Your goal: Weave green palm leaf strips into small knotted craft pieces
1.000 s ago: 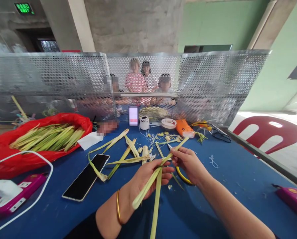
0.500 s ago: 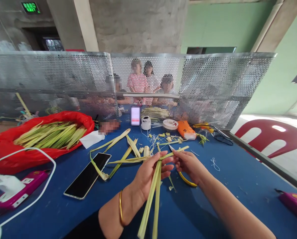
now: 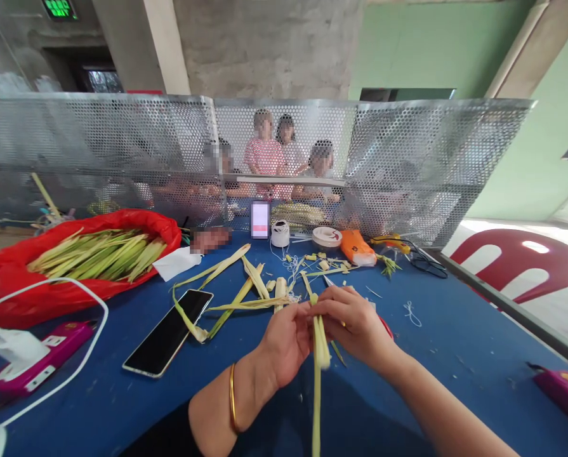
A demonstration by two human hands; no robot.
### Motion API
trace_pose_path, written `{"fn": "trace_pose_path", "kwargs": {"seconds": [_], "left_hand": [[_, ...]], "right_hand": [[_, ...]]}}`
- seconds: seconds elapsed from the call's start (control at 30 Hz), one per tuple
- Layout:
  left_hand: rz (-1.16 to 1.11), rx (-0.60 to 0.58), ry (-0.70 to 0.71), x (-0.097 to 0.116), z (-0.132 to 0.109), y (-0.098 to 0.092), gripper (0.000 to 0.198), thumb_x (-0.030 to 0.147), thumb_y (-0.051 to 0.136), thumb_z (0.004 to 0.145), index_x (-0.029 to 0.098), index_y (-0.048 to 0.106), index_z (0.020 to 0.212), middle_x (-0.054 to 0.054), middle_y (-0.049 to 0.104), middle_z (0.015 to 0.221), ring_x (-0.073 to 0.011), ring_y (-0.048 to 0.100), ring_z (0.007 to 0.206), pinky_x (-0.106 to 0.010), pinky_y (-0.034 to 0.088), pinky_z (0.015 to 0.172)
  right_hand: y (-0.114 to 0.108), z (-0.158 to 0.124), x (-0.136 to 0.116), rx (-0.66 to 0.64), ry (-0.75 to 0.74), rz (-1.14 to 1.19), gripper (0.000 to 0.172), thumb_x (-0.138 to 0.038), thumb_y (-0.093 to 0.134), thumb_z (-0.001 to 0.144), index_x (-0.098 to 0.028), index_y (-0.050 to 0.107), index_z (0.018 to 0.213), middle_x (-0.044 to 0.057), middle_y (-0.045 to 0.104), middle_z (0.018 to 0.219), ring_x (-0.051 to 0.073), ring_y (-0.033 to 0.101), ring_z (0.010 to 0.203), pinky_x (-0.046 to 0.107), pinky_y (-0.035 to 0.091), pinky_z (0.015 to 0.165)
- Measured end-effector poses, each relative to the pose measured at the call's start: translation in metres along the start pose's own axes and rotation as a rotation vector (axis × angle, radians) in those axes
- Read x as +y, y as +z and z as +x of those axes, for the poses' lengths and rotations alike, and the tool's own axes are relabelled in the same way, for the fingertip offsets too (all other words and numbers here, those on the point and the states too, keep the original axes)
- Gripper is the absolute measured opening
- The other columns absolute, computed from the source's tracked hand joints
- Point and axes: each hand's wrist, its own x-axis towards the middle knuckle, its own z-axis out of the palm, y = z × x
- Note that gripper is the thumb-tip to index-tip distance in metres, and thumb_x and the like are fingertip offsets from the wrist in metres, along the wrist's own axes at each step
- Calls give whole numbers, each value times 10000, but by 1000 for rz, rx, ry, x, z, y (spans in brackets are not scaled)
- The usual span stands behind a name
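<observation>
Both hands meet over the blue table (image 3: 379, 406) on a bundle of pale green leaf strips (image 3: 318, 355). My left hand (image 3: 286, 343), with a gold bangle at the wrist, closes on the strips from the left. Reaching over the top, my right hand (image 3: 357, 320) pinches the same strips near their folded upper end. One long strip hangs down toward the table's near edge, and a shorter folded part sticks out beside it. Fingertips of both hands are partly hidden. Scissors lie mostly covered under my right hand, only a blade tip and a bit of handle showing.
To the left are a red bag (image 3: 122, 219) of leaf strips, a black phone (image 3: 167, 333), a purple power strip (image 3: 40, 362) and a white cable. Ahead lie loose husks (image 3: 245, 298), a thread spool (image 3: 280, 233), tape (image 3: 327, 237) and an orange packet (image 3: 357, 247). People sit behind a perforated metal screen (image 3: 407, 158).
My right hand has moved left and over the strips, up against my left hand. The strip that pointed right is now folded down, and the left fingers have closed in.
</observation>
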Motion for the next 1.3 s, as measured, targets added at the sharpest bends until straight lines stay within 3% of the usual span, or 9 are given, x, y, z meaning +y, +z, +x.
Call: {"fn": "trace_pose_path", "kwargs": {"seconds": [0.2,0.37,0.47,0.67,0.77,0.87,1.03,1.13,1.3], "left_hand": [[397,-63,-20,-8,-7,4,276,19,562,577,102,697,804,-61,689,771,-192,674,791,-322,524,801],[551,18,-69,-14,-4,3,135,132,605,705,101,709,786,-93,717,747,-204,705,732,-298,530,717],[566,-18,-114,-9,-4,2,219,260,568,829,95,712,829,-111,727,770,-188,708,700,-265,523,664],[561,-80,-208,5,-8,2,260,315,548,890,97,689,908,-111,734,776,-178,713,677,-243,521,629],[549,-80,-255,6,-7,0,276,302,508,914,85,678,912,-107,725,741,-180,710,649,-250,521,609],[445,-72,-297,7,-4,-1,300,290,458,940,77,670,942,-93,715,725,-164,702,631,-245,519,596],[435,-32,-296,8,-3,-2,253,298,511,914,96,662,894,-60,702,708,-125,669,575,-224,498,567],[598,-57,-256,-1,-5,1,266,360,565,868,110,650,840,-64,696,675,-144,667,567,-237,485,560],[769,-108,-282,-20,-8,4,393,514,579,814,131,639,748,-58,661,606,-143,605,462,-249,445,479]], "right_hand": [[2,1,-1,82,309,31,147,-192,644,829,-215,610,688,-37,641,638,140,570,639,280,401,685],[2,4,-1,-43,338,199,160,-241,599,870,-212,662,725,-6,676,726,142,595,690,269,417,691],[-4,4,6,-118,358,268,255,-294,487,926,-200,668,773,25,663,802,160,582,775,272,430,717],[-10,-1,29,-412,552,453,457,-491,385,950,-187,544,648,-40,486,575,125,445,578,257,379,575],[-8,-2,32,-323,525,308,411,-441,462,920,-194,491,593,-44,473,566,120,430,567,251,346,552],[-10,-2,33,-191,341,110,328,-367,499,925,-193,552,653,-19,558,648,132,495,632,261,372,626],[-15,-1,37,-164,187,-176,316,-359,463,969,-199,669,791,25,631,742,161,561,720,327,385,778],[-12,0,32,-171,257,-103,334,-370,462,966,-200,705,811,45,641,817,173,574,791,310,400,739],[0,0,6,-313,503,338,264,-363,624,846,-171,614,665,-29,546,653,110,496,582,235,382,539]]}}
